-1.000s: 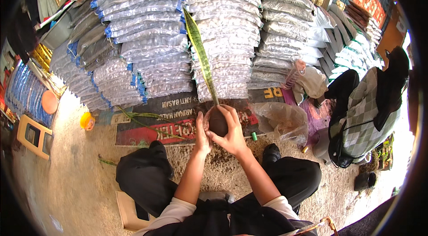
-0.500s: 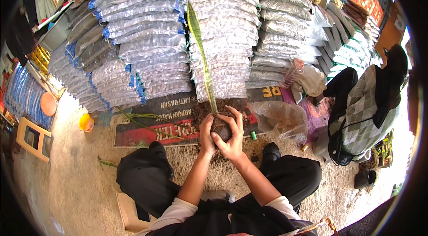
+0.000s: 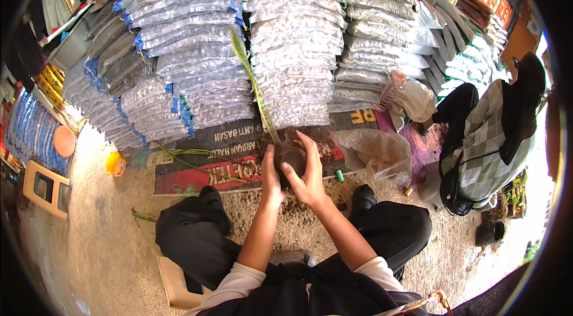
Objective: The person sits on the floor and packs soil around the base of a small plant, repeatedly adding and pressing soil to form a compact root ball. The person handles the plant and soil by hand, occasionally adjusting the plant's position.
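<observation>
A snake plant leaf (image 3: 256, 90), long, green and yellow-edged, rises from a dark round root clump (image 3: 288, 158) and leans to the left. My left hand (image 3: 271, 177) presses flat along the clump's left side. Around its right side curves my right hand (image 3: 307, 174), thumb across the near face and fingers on the far side. Both hands hold the clump between them, above a dark printed sheet (image 3: 233, 136); whether a pot wraps its underside I cannot tell. Loose snake plant leaves (image 3: 194, 152) lie on the sheet left of my hands.
Stacked filled plastic bags (image 3: 295, 47) line the far side. A clear plastic bag (image 3: 377, 158) and a small green cylinder (image 3: 340, 176) lie to the right. Another person (image 3: 492, 131) crouches beyond, near a black pot (image 3: 489, 233). An orange-yellow cup (image 3: 115, 164) stands left, with a stool (image 3: 45, 190).
The leaf has tipped further left and its tip looks blurred. My hands have turned the root clump, showing a smoother dark face, and shifted slightly left and away.
</observation>
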A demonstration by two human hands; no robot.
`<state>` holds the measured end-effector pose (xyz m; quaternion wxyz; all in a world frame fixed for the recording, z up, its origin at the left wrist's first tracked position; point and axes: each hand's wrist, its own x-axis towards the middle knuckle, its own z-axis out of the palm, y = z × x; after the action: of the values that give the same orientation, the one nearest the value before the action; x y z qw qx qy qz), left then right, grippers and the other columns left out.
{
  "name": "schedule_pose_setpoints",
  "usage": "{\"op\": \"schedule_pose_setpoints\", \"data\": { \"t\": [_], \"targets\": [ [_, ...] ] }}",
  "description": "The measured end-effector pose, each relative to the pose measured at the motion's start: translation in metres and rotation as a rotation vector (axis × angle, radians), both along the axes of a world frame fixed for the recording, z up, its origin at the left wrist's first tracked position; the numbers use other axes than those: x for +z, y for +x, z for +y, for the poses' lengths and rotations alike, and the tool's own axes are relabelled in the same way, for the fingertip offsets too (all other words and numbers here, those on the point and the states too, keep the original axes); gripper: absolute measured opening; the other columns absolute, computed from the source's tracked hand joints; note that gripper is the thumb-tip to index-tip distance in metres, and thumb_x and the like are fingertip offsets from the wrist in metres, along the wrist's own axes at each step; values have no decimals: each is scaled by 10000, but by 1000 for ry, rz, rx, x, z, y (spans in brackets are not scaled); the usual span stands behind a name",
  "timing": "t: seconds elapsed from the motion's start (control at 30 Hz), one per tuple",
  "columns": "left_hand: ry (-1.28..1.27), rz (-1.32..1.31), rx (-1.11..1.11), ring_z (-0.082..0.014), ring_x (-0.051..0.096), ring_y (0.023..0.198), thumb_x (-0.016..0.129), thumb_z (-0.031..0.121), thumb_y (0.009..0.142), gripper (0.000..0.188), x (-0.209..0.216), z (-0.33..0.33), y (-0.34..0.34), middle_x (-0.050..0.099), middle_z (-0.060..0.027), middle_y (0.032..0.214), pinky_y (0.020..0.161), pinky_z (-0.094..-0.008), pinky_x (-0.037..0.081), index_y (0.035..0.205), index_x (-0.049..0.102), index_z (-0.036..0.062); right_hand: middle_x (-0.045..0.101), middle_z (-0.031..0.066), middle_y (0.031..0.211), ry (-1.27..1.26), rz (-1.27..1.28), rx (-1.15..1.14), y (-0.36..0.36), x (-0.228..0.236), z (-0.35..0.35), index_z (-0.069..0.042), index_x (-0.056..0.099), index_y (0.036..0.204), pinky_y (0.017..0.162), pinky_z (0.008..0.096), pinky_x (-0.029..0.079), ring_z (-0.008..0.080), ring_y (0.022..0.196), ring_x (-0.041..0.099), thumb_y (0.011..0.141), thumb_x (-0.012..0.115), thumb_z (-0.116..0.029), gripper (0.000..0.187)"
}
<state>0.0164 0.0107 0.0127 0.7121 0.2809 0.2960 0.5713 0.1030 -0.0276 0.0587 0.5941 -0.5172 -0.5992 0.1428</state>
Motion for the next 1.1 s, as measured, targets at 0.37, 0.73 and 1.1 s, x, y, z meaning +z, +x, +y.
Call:
{"op": "schedule_pose_setpoints", "data": {
  "t": [0.37, 0.73, 1.1],
  "targets": [
    [94, -185, -65, -230, 516, 1051, 385, 418, 874, 501, 5, 0, 0, 529, -91, 1160, 911, -381, 413, 1211, 467, 56, 448, 178, 1220, -48, -49, 85, -3, 3, -3, -20, 402, 1257, 1010, 474, 210, 326, 1172, 398, 750, 627, -312, 627],
    [-27, -202, -177, -170, 615, 717, 539, 319, 844, 260, -10, 9, -18, 620, -64, 840, 627, -308, 512, 947, 574, 82, 41, 236, 1441, 79, -214, -322, 37, 55, -11, -36, 112, 1399, 1014, 580, -29, 386, 1338, 11, 882, 255, -542, 737],
    [-287, -134, -159, -190, 630, 764, 553, 329, 834, 244, -15, 6, -18, 643, -72, 864, 681, -314, 518, 889, 608, 98, -119, 157, 1459, -104, -83, -152, 36, 40, -7, -100, -44, 1409, 1021, 545, -90, 322, 1346, -90, 817, 79, -682, 839]
  ]
}}
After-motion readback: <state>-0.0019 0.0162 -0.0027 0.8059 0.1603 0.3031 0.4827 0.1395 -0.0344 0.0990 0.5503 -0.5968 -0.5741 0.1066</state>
